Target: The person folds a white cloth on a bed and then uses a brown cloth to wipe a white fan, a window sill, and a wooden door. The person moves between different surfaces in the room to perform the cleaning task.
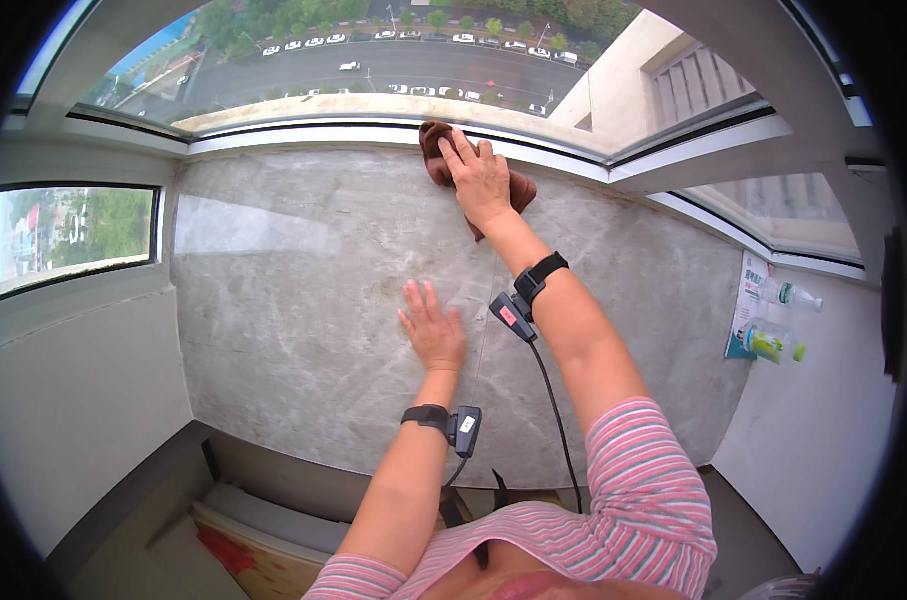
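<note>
My right hand (481,176) presses a crumpled brown cloth (523,192) against the white window frame (318,136) at the far edge of the sill. Part of the cloth lies under my fingers and part hangs over the grey stone-look window sill (273,315). My left hand (432,330) rests palm down on the sill, nearer to me, with its fingers a little apart and nothing held. Each wrist wears a black strap with a small cabled device, the right device (512,316) and the left device (466,431).
Two plastic bottles, one clear (791,294) and one with a green cap (772,342), lie at the right end beside a printed sheet (750,277). Window panes surround the sill, with a street (296,75) far below. A cable (555,409) trails towards me from my right wrist.
</note>
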A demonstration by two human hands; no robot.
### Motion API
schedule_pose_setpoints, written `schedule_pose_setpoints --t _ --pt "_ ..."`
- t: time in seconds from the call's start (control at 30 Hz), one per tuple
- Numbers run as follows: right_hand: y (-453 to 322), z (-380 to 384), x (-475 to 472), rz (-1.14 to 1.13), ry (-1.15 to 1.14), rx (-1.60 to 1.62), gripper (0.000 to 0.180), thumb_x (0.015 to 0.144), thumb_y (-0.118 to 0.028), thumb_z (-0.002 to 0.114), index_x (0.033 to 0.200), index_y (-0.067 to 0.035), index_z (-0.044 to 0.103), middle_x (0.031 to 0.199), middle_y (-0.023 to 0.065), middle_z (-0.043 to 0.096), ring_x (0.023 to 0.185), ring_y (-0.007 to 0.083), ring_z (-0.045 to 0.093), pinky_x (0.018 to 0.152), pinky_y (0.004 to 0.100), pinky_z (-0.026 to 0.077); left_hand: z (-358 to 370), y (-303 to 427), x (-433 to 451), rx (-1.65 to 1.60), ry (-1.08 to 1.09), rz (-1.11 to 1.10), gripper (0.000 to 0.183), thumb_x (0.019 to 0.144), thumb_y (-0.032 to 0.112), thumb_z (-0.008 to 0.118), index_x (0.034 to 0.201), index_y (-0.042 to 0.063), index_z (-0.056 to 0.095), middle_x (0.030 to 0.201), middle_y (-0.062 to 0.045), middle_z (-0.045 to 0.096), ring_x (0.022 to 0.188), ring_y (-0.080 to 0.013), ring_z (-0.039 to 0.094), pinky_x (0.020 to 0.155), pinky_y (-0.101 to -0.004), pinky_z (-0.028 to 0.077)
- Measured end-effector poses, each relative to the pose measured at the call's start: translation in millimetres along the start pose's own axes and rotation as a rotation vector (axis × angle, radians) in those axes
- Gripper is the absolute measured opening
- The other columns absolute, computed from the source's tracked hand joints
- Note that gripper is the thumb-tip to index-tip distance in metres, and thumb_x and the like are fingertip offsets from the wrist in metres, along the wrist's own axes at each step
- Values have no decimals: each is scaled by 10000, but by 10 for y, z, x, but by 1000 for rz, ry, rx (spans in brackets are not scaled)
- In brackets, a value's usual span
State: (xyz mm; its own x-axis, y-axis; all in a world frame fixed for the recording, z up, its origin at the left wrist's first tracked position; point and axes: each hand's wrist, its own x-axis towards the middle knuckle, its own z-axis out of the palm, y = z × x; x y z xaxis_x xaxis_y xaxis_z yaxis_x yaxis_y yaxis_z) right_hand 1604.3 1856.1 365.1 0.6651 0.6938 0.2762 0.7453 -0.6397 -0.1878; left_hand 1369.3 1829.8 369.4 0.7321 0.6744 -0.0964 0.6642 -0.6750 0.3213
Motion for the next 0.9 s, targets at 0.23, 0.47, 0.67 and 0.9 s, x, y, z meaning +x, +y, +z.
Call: schedule_pose_setpoints --t 0.23,0.47,0.67,0.9 --pt "484 -161 -295 74 -49 -87 424 733 -116 508 1157 -133 505 1116 104 451 959 257 445 713 354 403 1 17 -16 -14 3 -4 561 847 256 422 1335 60 228 1414 -146 151 1313 -300 129 1030 -498 125" --pt "966 -218 -659 175 0 -248 386 732 -146 502 1116 -145 541 906 76 480 807 232 495 611 336 420 38 -65 -13 20 41 14 597 822 247 460 1339 72 219 1415 -141 151 1315 -299 126 1030 -489 140" --pt "1276 -287 -888 365 -151 -364 414 765 -140 487 1172 -70 466 868 92 474 752 241 532 589 356 466 55 -38 0 14 66 21 582 829 240 445 1339 72 221 1415 -140 153 1314 -297 126 1032 -485 138" --pt "1263 -420 -842 513 -254 -282 388 786 -167 490 1147 -32 448 846 121 515 725 280 597 603 356 494 57 -45 -8 29 65 22 565 849 250 420 1344 72 215 1419 -137 141 1316 -295 120 1033 -482 137"
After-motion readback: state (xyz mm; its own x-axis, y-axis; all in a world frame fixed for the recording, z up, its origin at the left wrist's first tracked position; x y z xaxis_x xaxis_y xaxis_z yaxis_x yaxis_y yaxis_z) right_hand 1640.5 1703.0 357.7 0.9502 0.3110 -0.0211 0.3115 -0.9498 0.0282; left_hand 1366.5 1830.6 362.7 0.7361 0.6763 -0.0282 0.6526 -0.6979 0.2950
